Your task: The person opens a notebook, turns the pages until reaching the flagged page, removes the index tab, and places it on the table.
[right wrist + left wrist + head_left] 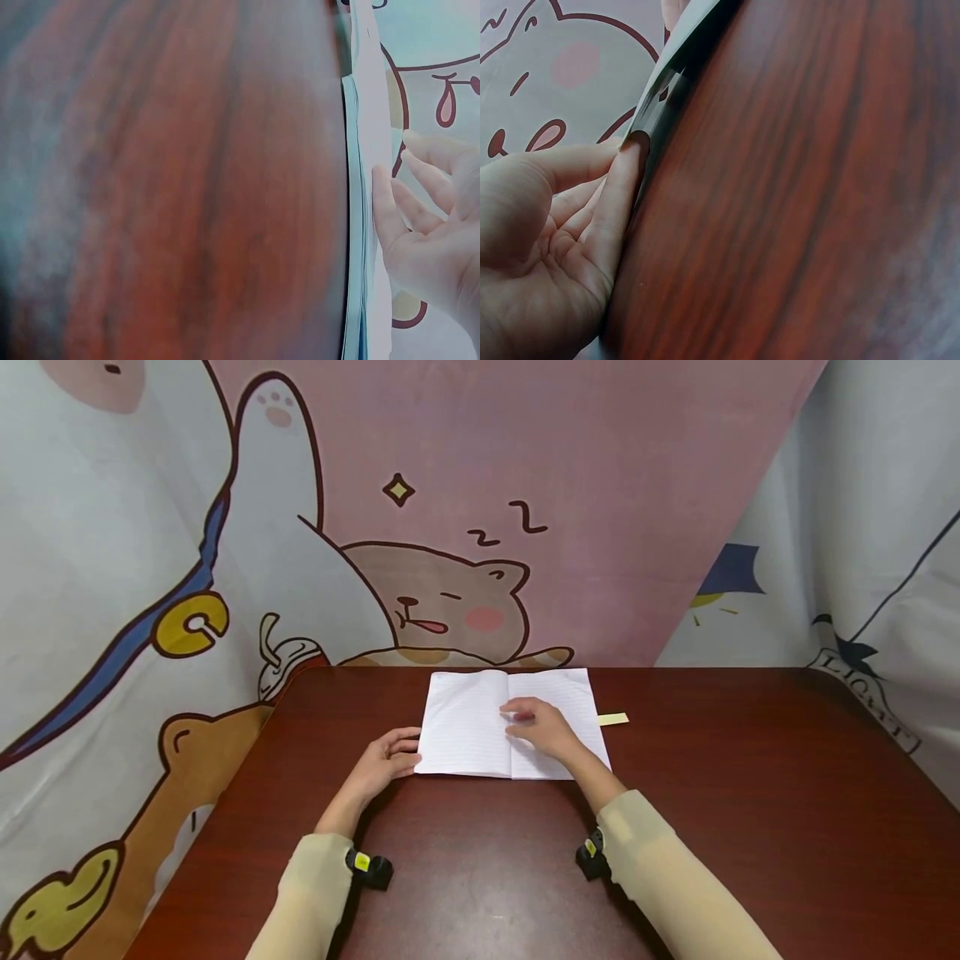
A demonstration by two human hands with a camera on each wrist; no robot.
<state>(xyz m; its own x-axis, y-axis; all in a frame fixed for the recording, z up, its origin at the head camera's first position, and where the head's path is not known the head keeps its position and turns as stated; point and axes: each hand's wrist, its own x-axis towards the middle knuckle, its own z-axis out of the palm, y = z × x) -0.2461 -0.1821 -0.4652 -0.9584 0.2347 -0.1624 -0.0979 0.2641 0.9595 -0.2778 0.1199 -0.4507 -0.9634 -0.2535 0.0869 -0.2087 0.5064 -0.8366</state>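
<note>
An open notebook point(463, 722) with lined white pages lies on the table in the head view. At its left edge my left hand point(384, 762) pinches the cover and pages between thumb and fingers; the left wrist view shows the fingers point(619, 199) under that raised edge. My right hand point(546, 731) is over the right page beside the centre fold, its fingers loosely bent and apart, holding nothing. In the right wrist view the thumb point(386, 206) is right at the page surface, above the notebook's stacked page edges point(356, 247).
A pale yellow strip point(613, 719) sticks out from the notebook's right side. The dark red-brown wooden table point(480, 868) ends at a cartoon-printed cloth backdrop point(637, 485). Each wrist wears a small black camera, the left one point(372, 868) close above the tabletop.
</note>
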